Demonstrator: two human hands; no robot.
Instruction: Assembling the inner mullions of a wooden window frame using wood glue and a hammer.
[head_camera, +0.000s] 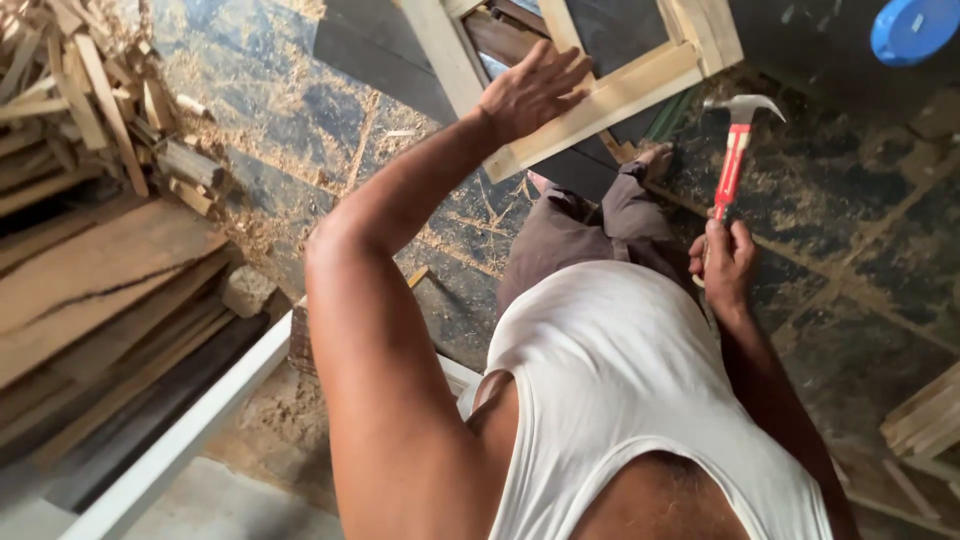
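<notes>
Under the flat left hand (532, 92), wooden frame (610, 95); right hand (722, 262) clenched on hammer (733, 160).

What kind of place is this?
Probably a carpentry workshop: sawdust covers the floor, wood offcuts are piled up, and the right hand holds a hammer near a wooden frame.

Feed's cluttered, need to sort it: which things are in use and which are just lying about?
In use: wooden frame under left hand; hammer in right hand.
Lying about: scrap pile, planks, blue lid, sawdust.
</notes>
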